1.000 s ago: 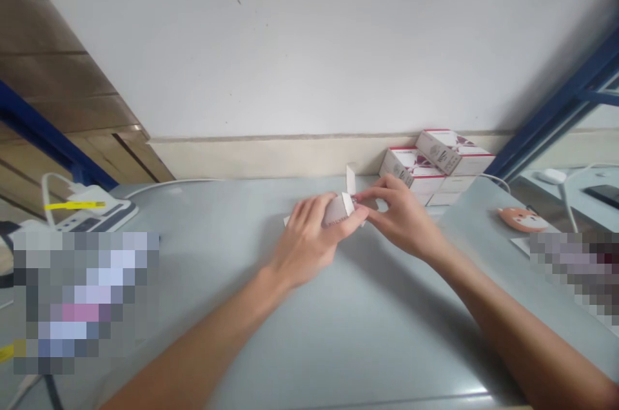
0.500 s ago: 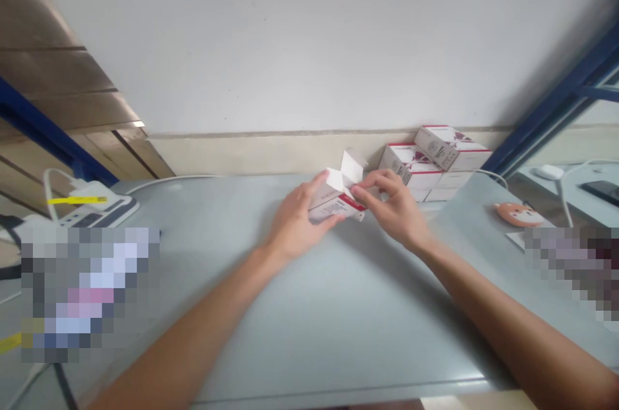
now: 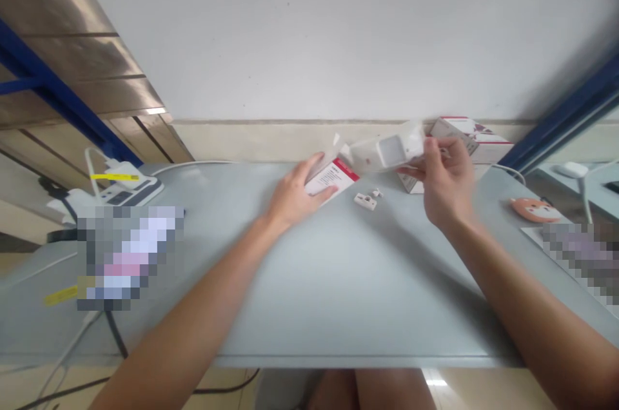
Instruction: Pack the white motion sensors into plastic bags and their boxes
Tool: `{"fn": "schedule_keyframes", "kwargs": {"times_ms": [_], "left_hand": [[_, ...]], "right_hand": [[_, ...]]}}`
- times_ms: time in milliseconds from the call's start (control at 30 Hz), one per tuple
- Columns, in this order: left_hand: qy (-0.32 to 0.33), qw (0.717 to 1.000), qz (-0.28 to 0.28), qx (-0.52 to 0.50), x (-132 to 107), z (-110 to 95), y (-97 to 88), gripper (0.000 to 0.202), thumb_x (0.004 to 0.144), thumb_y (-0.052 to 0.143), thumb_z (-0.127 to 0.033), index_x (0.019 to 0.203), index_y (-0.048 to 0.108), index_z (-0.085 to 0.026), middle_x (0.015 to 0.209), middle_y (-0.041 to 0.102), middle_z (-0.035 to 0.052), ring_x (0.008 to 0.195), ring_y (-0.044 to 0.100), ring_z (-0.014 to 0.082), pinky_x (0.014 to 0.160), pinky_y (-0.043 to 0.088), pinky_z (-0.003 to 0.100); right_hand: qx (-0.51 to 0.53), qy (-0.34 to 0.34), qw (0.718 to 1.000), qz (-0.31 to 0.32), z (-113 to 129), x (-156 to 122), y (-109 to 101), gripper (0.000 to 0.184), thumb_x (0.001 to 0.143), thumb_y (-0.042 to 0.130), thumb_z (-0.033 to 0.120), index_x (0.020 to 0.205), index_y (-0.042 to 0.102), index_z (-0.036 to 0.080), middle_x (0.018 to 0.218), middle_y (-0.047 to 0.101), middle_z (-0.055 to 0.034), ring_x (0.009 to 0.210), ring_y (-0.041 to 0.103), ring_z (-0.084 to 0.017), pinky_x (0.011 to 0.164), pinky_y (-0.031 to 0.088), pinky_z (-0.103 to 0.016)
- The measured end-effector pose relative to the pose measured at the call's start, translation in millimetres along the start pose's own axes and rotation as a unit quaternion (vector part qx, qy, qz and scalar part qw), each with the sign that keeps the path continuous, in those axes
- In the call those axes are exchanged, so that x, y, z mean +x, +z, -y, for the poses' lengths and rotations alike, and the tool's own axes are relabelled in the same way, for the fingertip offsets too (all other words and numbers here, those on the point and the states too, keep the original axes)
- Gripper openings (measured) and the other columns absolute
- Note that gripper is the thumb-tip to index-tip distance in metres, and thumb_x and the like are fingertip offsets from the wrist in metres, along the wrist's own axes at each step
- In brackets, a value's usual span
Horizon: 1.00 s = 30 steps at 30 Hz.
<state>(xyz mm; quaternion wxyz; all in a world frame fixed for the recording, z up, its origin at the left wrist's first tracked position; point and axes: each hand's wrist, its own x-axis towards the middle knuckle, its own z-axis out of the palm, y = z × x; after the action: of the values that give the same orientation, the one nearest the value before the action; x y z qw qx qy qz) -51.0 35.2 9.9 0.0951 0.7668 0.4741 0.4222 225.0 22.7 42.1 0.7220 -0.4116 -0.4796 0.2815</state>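
My left hand (image 3: 296,194) rests on the grey table (image 3: 348,294), its fingers over a white carton with a red band (image 3: 331,179) whose flaps stand open. My right hand (image 3: 442,181) is raised to the right and grips a white plastic item in a clear wrapper (image 3: 389,152). Just below that item, two small white plastic parts (image 3: 366,202) lie on the table, apart from both hands. Behind my right hand stand white-and-red boxes (image 3: 469,138), partly hidden by it.
A white digital scale (image 3: 126,189) with a yellow strip stands at the table's left, beside a pixelated patch. A white cable runs along the back edge. An orange fox-shaped pad (image 3: 534,209) lies at the right. The table's front edge shows at the bottom.
A wrapped white item has come out of the carton and is in my right hand, which moved right and up. Small white parts now lie on the table. The carton lies lower.
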Motion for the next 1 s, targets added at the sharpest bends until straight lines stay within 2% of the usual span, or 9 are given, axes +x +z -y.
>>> {"fn": "schedule_keyframes", "kwargs": {"times_ms": [167, 367, 533, 633, 733, 833, 933, 967, 1000], "left_hand": [[0.014, 0.993, 0.032, -0.111, 8.4, 24.4, -11.5, 0.069, 0.092, 0.07, -0.048, 0.153, 0.052, -0.021, 0.146, 0.066, 0.0141, 0.131, 0.066, 0.0321, 0.111, 0.055, 0.048], [-0.163, 0.971, 0.028, -0.171, 14.4, 32.0, -18.7, 0.073, 0.088, 0.07, -0.062, 0.144, 0.053, -0.018, 0.141, 0.07, 0.0157, 0.127, 0.068, 0.0337, 0.105, 0.055, 0.043], [-0.23, 0.968, 0.102, 0.024, 19.8, 30.1, -30.7, 0.055, 0.097, 0.051, -0.064, 0.13, 0.066, -0.022, 0.128, 0.078, 0.0108, 0.112, 0.074, 0.0323, 0.094, 0.056, 0.04], [-0.257, 0.957, 0.1, 0.096, 23.9, 32.4, -42.3, 0.045, 0.094, 0.058, -0.054, 0.122, 0.073, -0.023, 0.123, 0.079, 0.0135, 0.112, 0.073, 0.0377, 0.095, 0.053, 0.045], [-0.272, 0.948, 0.076, 0.15, 26.2, 31.4, -51.0, 0.041, 0.09, 0.064, -0.045, 0.122, 0.075, -0.021, 0.123, 0.077, 0.0175, 0.117, 0.069, 0.0432, 0.099, 0.05, 0.052], [-0.189, 0.962, -0.018, 0.195, 22.8, 13.4, -45.0, 0.035, 0.093, 0.059, -0.03, 0.124, 0.074, -0.019, 0.136, 0.07, 0.0193, 0.137, 0.055, 0.043, 0.116, 0.038, 0.058], [-0.12, 0.991, -0.061, 0.009, 9.4, -25.1, -18.9, 0.024, 0.099, 0.056, -0.029, 0.115, 0.073, -0.022, 0.124, 0.073, 0.0138, 0.128, 0.061, 0.0339, 0.116, 0.042, 0.051], [-0.153, 0.98, -0.043, -0.116, 2.8, -39.6, -7.3, 0.026, 0.099, 0.06, -0.036, 0.12, 0.069, -0.023, 0.12, 0.073, 0.0123, 0.117, 0.067, 0.0306, 0.106, 0.05, 0.047], [-0.204, 0.946, 0.0, -0.252, -4.3, -53.2, 4.4, 0.035, 0.098, 0.064, -0.042, 0.128, 0.064, -0.024, 0.118, 0.074, 0.0118, 0.106, 0.07, 0.0283, 0.097, 0.055, 0.044]], "right_hand": [[0.083, 0.076, 0.993, -0.04, -3.7, 12.2, -8.1, 0.043, 0.082, 0.087, 0.055, 0.083, 0.056, 0.025, 0.09, 0.069, 0.0031, 0.078, 0.076, -0.015, 0.065, 0.067, -0.026], [0.114, 0.122, 0.985, -0.035, -3.5, 12.1, -5.5, 0.05, 0.074, 0.092, 0.058, 0.075, 0.055, 0.023, 0.083, 0.069, 0.0036, 0.073, 0.074, -0.013, 0.061, 0.065, -0.022], [0.115, 0.149, 0.981, -0.038, -1.5, 12.3, -5.6, 0.048, 0.077, 0.09, 0.055, 0.074, 0.055, 0.023, 0.085, 0.071, 0.0025, 0.074, 0.073, -0.013, 0.063, 0.066, -0.022], [0.117, 0.165, 0.978, -0.042, -3.4, 11.6, -5.8, 0.044, 0.077, 0.091, 0.05, 0.073, 0.056, 0.023, 0.085, 0.07, 0.0032, 0.075, 0.072, -0.013, 0.063, 0.066, -0.022], [0.119, 0.183, 0.976, -0.026, -6.2, 8.8, -4.1, 0.039, 0.077, 0.09, 0.047, 0.077, 0.059, 0.024, 0.087, 0.069, 0.0029, 0.078, 0.072, -0.014, 0.065, 0.066, -0.023], [0.118, 0.195, 0.974, -0.001, -7.7, 4.9, -1.3, 0.036, 0.078, 0.088, 0.046, 0.079, 0.061, 0.024, 0.091, 0.069, 0.0012, 0.081, 0.072, -0.015, 0.066, 0.066, -0.024], [0.108, 0.203, 0.973, 0.019, -6.5, 1.1, 1.1, 0.034, 0.081, 0.086, 0.046, 0.079, 0.06, 0.024, 0.092, 0.069, 0.0002, 0.08, 0.07, -0.015, 0.067, 0.067, -0.025], [0.101, 0.203, 0.974, 0.026, -5.6, -0.2, 1.9, 0.035, 0.082, 0.086, 0.047, 0.079, 0.06, 0.024, 0.091, 0.068, 0.0002, 0.08, 0.07, -0.015, 0.068, 0.067, -0.026], [0.09, 0.202, 0.975, 0.031, -4.4, -1.6, 3.0, 0.036, 0.082, 0.085, 0.049, 0.08, 0.06, 0.024, 0.09, 0.068, 0.0005, 0.078, 0.07, -0.015, 0.068, 0.067, -0.026]]}}
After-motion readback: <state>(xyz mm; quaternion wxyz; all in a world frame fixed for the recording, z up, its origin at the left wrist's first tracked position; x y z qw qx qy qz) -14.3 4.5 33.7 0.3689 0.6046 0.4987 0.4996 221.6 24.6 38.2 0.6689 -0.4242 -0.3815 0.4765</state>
